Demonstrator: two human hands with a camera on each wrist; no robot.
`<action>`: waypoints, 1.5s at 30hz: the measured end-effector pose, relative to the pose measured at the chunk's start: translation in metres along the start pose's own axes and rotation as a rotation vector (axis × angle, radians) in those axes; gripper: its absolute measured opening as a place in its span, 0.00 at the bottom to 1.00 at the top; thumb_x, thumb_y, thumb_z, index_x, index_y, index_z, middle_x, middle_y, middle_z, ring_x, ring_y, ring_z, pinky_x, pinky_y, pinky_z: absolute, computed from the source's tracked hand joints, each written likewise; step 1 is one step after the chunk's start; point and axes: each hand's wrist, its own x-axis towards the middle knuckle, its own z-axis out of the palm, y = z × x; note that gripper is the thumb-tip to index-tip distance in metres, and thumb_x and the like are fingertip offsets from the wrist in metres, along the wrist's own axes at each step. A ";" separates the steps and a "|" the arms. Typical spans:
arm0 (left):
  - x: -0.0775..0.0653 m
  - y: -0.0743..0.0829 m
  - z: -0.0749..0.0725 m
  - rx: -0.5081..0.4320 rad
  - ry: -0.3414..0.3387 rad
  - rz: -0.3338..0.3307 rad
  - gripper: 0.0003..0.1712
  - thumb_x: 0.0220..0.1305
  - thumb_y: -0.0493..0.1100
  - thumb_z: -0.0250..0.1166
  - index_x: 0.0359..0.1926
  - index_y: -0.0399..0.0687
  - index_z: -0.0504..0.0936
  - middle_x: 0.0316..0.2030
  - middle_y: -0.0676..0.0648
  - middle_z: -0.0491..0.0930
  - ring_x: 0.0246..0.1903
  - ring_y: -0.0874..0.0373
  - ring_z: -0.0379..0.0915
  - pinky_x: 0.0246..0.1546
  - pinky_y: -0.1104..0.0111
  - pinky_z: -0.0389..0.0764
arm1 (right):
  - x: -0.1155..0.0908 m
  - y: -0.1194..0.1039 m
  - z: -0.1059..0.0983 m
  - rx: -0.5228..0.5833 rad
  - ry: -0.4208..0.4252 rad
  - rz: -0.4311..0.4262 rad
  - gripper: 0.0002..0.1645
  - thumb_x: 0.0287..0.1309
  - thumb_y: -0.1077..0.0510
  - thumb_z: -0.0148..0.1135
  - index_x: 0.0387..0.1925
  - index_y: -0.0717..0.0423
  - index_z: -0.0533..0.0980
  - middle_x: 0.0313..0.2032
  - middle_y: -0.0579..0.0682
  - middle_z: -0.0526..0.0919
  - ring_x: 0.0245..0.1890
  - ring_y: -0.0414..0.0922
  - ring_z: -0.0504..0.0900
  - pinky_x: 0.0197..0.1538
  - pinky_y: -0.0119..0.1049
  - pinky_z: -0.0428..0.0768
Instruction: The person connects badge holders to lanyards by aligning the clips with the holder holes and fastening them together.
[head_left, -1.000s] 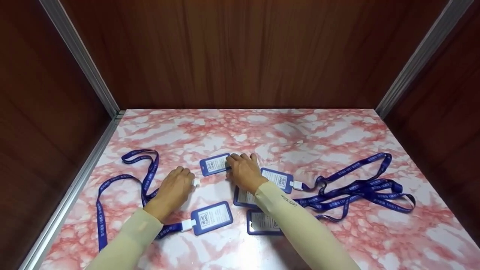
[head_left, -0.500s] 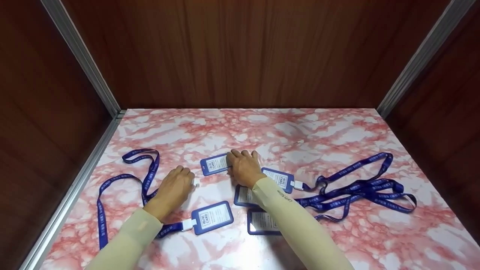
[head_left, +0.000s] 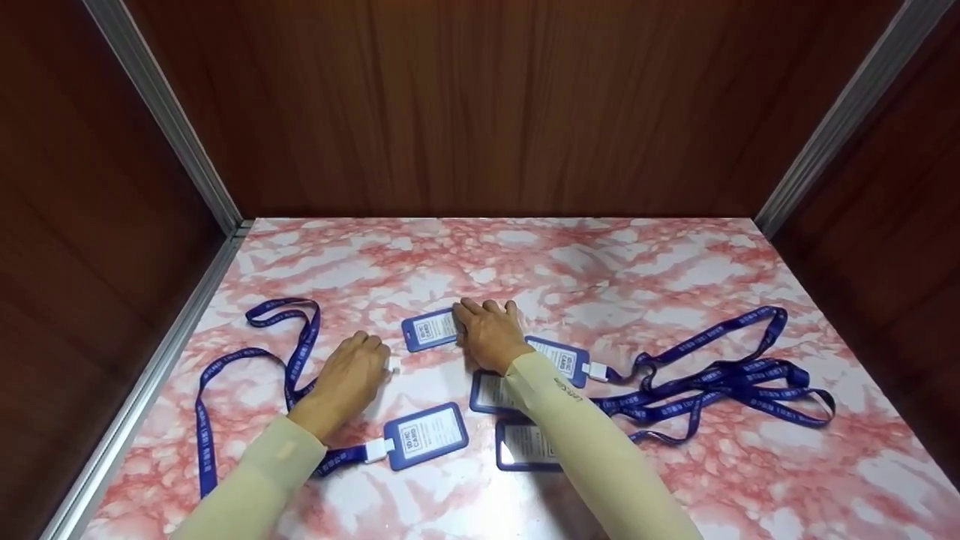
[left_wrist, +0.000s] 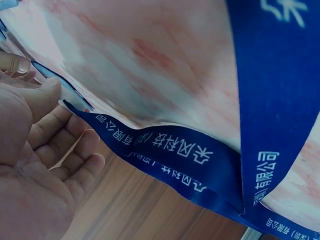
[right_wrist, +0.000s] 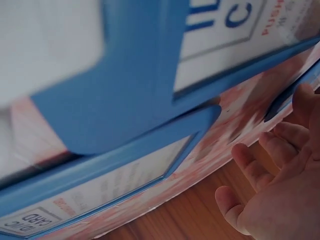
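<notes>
My left hand (head_left: 349, 379) pinches the white clip (head_left: 391, 366) at the end of a blue lanyard (left_wrist: 170, 145) between thumb and fingers. The lanyard's printed strap (head_left: 206, 427) loops over the table to the left. Slightly ahead and to the right lies a blue-framed badge holder (head_left: 431, 328), its slotted end facing the clip with a small gap between them. My right hand (head_left: 491, 337) grips the opposite end of this holder and covers that end. In the right wrist view, the thumb (right_wrist: 303, 102) overlaps the holder's blue edge while the other fingers spread loosely.
Closer to me lies another badge (head_left: 425, 436), attached to a lanyard by a white clip (head_left: 380, 448). Several more badges, including one (head_left: 529, 442) below my right forearm, lie near tangled lanyards (head_left: 720, 382) on the right. Brown wood panels (head_left: 480, 112) surround the marbled table (head_left: 525, 255).
My right hand shifts very slightly, its wrist drawing a little to the left, while keeping its grip on the badge holder. The left hand and the clip stay in place.
</notes>
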 end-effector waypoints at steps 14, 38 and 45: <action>0.001 0.001 0.000 -0.007 0.011 0.013 0.10 0.56 0.34 0.75 0.33 0.36 0.80 0.34 0.41 0.78 0.41 0.42 0.73 0.50 0.50 0.77 | 0.002 -0.005 0.002 0.004 0.087 -0.049 0.13 0.68 0.49 0.63 0.48 0.49 0.79 0.57 0.46 0.82 0.59 0.51 0.76 0.66 0.64 0.60; 0.008 -0.004 0.001 0.019 0.016 0.018 0.10 0.56 0.34 0.74 0.32 0.34 0.80 0.32 0.40 0.78 0.39 0.42 0.72 0.48 0.51 0.77 | -0.006 -0.007 -0.008 -0.072 0.058 -0.155 0.32 0.38 0.54 0.86 0.49 0.50 0.84 0.56 0.47 0.83 0.58 0.49 0.78 0.60 0.53 0.66; 0.012 -0.003 0.001 0.016 0.012 0.011 0.10 0.56 0.33 0.74 0.32 0.33 0.80 0.32 0.40 0.78 0.39 0.42 0.72 0.47 0.51 0.77 | -0.008 -0.006 -0.008 -0.060 0.063 -0.166 0.34 0.37 0.55 0.86 0.51 0.51 0.84 0.58 0.48 0.83 0.59 0.49 0.78 0.59 0.51 0.66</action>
